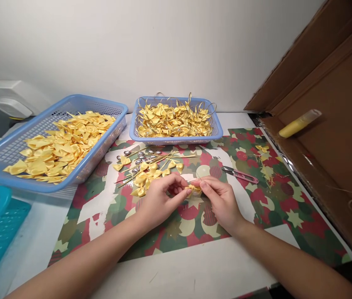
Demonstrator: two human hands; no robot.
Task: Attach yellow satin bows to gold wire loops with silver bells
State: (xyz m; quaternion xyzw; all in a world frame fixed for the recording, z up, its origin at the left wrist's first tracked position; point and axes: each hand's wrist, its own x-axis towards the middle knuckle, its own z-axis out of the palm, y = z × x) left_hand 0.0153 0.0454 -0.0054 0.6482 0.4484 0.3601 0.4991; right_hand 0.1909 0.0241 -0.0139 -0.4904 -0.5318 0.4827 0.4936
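left grip and right grip pinch one yellow bow between them
each is closed on it at the fingertips, over a patterned sheet on the counter; a turquoise basket stands at the near left. just beyond the left grip lie loose bows, with gold ties and round silvery beads among them. past the right grip, pink-handled snips lie on the sheet. farther back, the left blue basket is heaped with plain bows; beside it, a second blue basket holds bows with gold cords sticking up.
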